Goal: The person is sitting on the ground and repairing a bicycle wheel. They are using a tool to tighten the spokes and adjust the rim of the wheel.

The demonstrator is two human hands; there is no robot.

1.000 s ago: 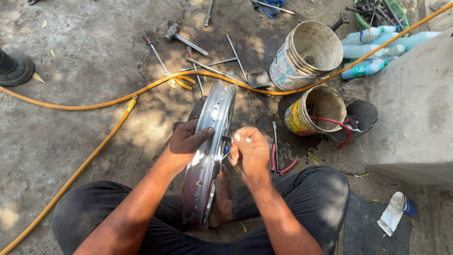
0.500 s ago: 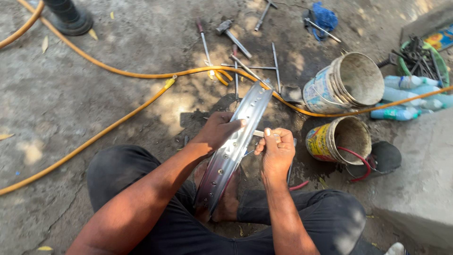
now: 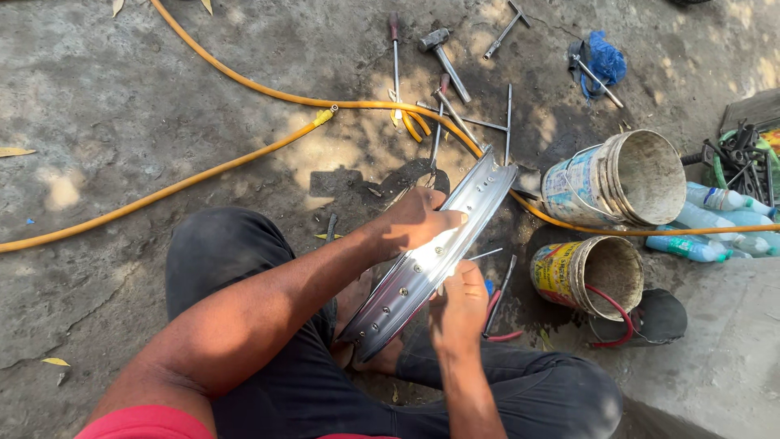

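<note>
Lower now, right hand point(image 3: 459, 305) partly hides rim point(image 3: 431, 260).

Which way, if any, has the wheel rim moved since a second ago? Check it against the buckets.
No. The wheel rim still has its top end at the yellow hose, left of the white bucket; only the view has swung.
</note>
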